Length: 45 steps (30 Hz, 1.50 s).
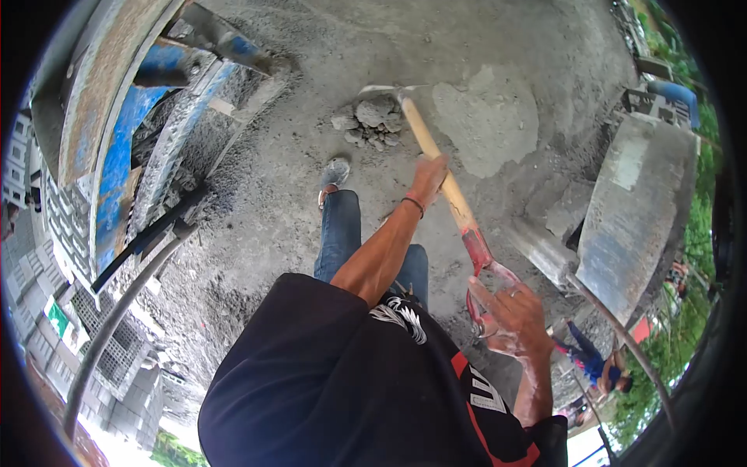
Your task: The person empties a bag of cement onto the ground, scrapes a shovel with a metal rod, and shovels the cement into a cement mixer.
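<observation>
A shovel (459, 206) with a pale wooden shaft and a worn red D-shaped handle slants across the middle of the head view. Its blade (393, 87) shows only as a thin edge at the far end, beside a small heap of grey lumps (378, 118). My left hand (427, 179) is wrapped round the middle of the shaft. At the near end, my right hand (510, 319) grips the red handle, its index finger partly stretched along it. My left shoe (335, 171), dusted grey, stands on the ground just short of the heap.
A rusty blue metal frame (128, 167) rises on the left. Stacked hollow blocks (31, 272) lie beyond it. On the right stands a broad metal sheet (638, 210) beside a metal cylinder (545, 251). Another person (593, 362) is farther off at lower right. Grey powder (486, 117) covers the floor ahead.
</observation>
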Each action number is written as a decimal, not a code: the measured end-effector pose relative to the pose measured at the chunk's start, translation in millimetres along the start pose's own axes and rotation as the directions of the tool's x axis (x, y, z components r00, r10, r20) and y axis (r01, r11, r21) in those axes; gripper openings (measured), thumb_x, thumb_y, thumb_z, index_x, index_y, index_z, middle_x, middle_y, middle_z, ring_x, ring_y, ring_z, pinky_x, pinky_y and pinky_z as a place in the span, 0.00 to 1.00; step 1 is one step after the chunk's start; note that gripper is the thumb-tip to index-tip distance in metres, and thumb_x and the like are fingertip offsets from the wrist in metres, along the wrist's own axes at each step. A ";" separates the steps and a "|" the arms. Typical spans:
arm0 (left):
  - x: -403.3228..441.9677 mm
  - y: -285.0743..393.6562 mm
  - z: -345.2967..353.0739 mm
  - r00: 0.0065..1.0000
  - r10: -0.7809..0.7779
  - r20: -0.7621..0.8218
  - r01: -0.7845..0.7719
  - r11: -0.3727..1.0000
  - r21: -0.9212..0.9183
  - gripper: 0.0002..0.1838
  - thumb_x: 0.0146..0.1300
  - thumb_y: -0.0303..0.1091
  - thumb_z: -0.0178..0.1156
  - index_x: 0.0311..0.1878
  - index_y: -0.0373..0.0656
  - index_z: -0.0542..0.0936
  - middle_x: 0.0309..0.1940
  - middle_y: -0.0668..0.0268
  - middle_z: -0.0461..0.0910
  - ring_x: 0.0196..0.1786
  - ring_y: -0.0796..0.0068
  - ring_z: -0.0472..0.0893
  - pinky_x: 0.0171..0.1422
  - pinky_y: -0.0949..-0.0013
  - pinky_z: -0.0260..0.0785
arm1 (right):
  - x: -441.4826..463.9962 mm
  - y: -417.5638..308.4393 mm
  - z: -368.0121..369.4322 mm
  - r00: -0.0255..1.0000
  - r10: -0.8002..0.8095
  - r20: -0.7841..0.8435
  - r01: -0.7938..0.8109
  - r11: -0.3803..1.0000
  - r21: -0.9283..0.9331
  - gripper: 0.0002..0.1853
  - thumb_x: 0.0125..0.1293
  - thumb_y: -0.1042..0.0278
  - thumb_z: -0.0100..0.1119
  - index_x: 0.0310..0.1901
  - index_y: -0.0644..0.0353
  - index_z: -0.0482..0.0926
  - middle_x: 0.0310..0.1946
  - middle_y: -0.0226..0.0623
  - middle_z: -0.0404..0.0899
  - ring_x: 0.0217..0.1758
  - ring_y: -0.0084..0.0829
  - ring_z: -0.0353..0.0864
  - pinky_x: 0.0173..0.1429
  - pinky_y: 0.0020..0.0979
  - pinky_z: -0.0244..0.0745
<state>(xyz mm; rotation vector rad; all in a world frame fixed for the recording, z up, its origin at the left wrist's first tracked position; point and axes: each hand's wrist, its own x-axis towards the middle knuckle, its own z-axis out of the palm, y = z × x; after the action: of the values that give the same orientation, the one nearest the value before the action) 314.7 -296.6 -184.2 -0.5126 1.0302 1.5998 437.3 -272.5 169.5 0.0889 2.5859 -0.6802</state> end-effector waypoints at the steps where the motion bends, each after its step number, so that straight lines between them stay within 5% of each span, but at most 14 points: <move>1: 1.6 5.1 13.3 0.999 -0.026 -0.048 0.029 0.997 0.074 0.12 0.59 0.32 0.61 0.37 0.32 0.73 0.26 0.63 0.72 0.25 0.69 0.75 0.27 0.62 0.70 | -4.1 -2.0 2.9 0.998 0.057 -0.021 -0.056 0.998 0.033 0.41 0.45 0.65 0.67 0.66 0.57 0.72 0.22 0.30 0.71 0.22 0.33 0.72 0.41 0.34 0.74; 5: 18.7 8.6 34.3 0.988 -0.074 -0.138 0.106 0.963 0.247 0.12 0.55 0.29 0.63 0.36 0.30 0.74 0.27 0.63 0.71 0.26 0.69 0.73 0.26 0.62 0.66 | 8.8 1.2 33.8 0.963 0.160 -0.217 -0.122 0.977 0.177 0.40 0.47 0.67 0.68 0.67 0.60 0.71 0.30 0.38 0.79 0.26 0.38 0.79 0.41 0.37 0.77; 7: 21.5 -4.4 28.3 0.986 -0.057 -0.159 0.101 0.955 0.279 0.13 0.53 0.29 0.63 0.35 0.27 0.74 0.26 0.62 0.72 0.27 0.69 0.74 0.27 0.61 0.66 | 11.0 6.6 37.7 0.919 0.266 -0.290 -0.122 0.894 0.432 0.42 0.42 0.74 0.72 0.65 0.67 0.71 0.42 0.55 0.83 0.36 0.47 0.86 0.40 0.39 0.79; 15: 7.3 -78.3 100.3 0.979 -0.059 -0.195 0.131 0.913 0.385 0.12 0.56 0.30 0.63 0.37 0.32 0.73 0.26 0.63 0.71 0.27 0.66 0.75 0.29 0.57 0.68 | -133.4 113.5 55.5 0.852 0.417 -0.318 -0.082 0.705 0.704 0.41 0.44 0.70 0.77 0.63 0.67 0.72 0.49 0.54 0.82 0.43 0.38 0.86 0.43 0.34 0.81; 17: 17.6 -123.4 130.3 0.990 -0.064 -0.123 0.060 0.998 -0.029 0.12 0.57 0.31 0.62 0.37 0.38 0.71 0.24 0.63 0.71 0.24 0.64 0.76 0.28 0.57 0.70 | -197.1 145.6 75.6 0.769 0.476 -0.427 -0.042 0.704 0.709 0.42 0.45 0.70 0.77 0.65 0.68 0.70 0.49 0.50 0.82 0.46 0.33 0.84 0.47 0.32 0.82; 18: 30.4 -139.9 143.3 0.990 -0.066 -0.124 0.066 0.998 -0.001 0.12 0.57 0.31 0.62 0.37 0.38 0.71 0.24 0.63 0.71 0.24 0.64 0.76 0.28 0.57 0.70 | -235.2 157.8 90.0 0.727 0.511 -0.458 -0.053 0.707 0.705 0.41 0.46 0.70 0.77 0.64 0.69 0.71 0.47 0.48 0.82 0.43 0.33 0.84 0.46 0.31 0.81; 22: 103.6 -251.6 150.9 0.993 -0.114 0.000 0.111 0.966 -0.232 0.09 0.61 0.34 0.59 0.35 0.44 0.68 0.22 0.61 0.71 0.22 0.63 0.74 0.26 0.57 0.70 | -344.1 178.4 158.8 0.441 0.805 -0.396 0.043 0.422 0.906 0.34 0.52 0.68 0.73 0.60 0.71 0.73 0.35 0.38 0.82 0.28 0.25 0.79 0.34 0.29 0.78; 24: 131.4 -319.4 146.5 0.922 -0.385 -0.049 0.347 0.876 -0.335 0.09 0.65 0.37 0.55 0.32 0.44 0.71 0.20 0.62 0.70 0.20 0.64 0.73 0.25 0.56 0.71 | -382.8 184.2 197.8 0.253 0.936 -0.244 0.113 0.221 0.969 0.32 0.53 0.67 0.71 0.59 0.70 0.73 0.33 0.36 0.81 0.26 0.24 0.77 0.32 0.29 0.77; 28: 125.6 -478.7 126.9 0.843 -0.436 -0.315 0.436 0.897 -0.076 0.10 0.66 0.39 0.56 0.32 0.45 0.71 0.19 0.62 0.69 0.19 0.63 0.73 0.24 0.55 0.72 | -444.1 209.9 269.2 -0.181 0.979 0.095 -0.084 -0.112 0.990 0.28 0.54 0.68 0.69 0.57 0.68 0.74 0.31 0.34 0.79 0.25 0.23 0.76 0.30 0.28 0.76; 32: 118.4 -571.3 91.6 0.784 -0.500 -0.368 0.537 0.843 -0.001 0.11 0.64 0.37 0.59 0.30 0.40 0.73 0.18 0.60 0.71 0.18 0.61 0.75 0.22 0.57 0.70 | -468.9 246.7 307.8 -0.359 0.896 0.259 -0.177 -0.338 0.924 0.25 0.55 0.69 0.67 0.54 0.67 0.74 0.29 0.32 0.77 0.24 0.22 0.74 0.28 0.27 0.74; 38: 158.0 -565.8 18.8 0.791 -0.359 -0.495 0.469 0.875 0.116 0.10 0.65 0.37 0.59 0.31 0.43 0.73 0.20 0.63 0.73 0.21 0.65 0.76 0.25 0.60 0.70 | -401.0 310.3 346.4 -0.340 0.850 0.403 -0.157 -0.474 0.867 0.19 0.56 0.70 0.64 0.50 0.64 0.75 0.26 0.29 0.74 0.23 0.21 0.72 0.25 0.25 0.72; 40: 197.7 -505.4 -62.5 0.873 -0.420 -0.248 0.358 0.897 -0.260 0.13 0.65 0.37 0.60 0.29 0.39 0.74 0.20 0.62 0.74 0.23 0.67 0.78 0.27 0.62 0.72 | -351.8 323.0 373.9 -0.287 0.833 0.474 -0.101 -0.518 0.849 0.18 0.56 0.70 0.63 0.48 0.63 0.75 0.25 0.27 0.73 0.22 0.21 0.71 0.24 0.25 0.71; 41: 220.6 -461.7 -80.2 0.884 -0.222 -0.411 0.271 0.961 0.063 0.11 0.66 0.35 0.59 0.29 0.40 0.74 0.20 0.63 0.75 0.24 0.68 0.78 0.29 0.63 0.71 | -321.5 328.4 393.4 -0.268 0.818 0.510 -0.063 -0.543 0.837 0.17 0.56 0.70 0.62 0.48 0.62 0.75 0.24 0.27 0.72 0.22 0.20 0.70 0.23 0.25 0.71; 45: 317.8 -341.0 -154.0 0.832 -0.121 -0.541 0.255 0.950 0.181 0.05 0.62 0.31 0.59 0.33 0.41 0.74 0.21 0.61 0.75 0.23 0.65 0.77 0.28 0.59 0.72 | -191.9 339.9 505.3 -0.160 0.765 0.624 0.112 -0.614 0.781 0.13 0.57 0.71 0.60 0.45 0.60 0.76 0.22 0.25 0.70 0.21 0.20 0.69 0.21 0.24 0.69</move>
<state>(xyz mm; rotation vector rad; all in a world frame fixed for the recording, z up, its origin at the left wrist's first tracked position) 511.3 -243.4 -630.9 -0.8818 1.5142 1.1478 879.3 -207.3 -286.7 2.9932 0.4972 -1.5874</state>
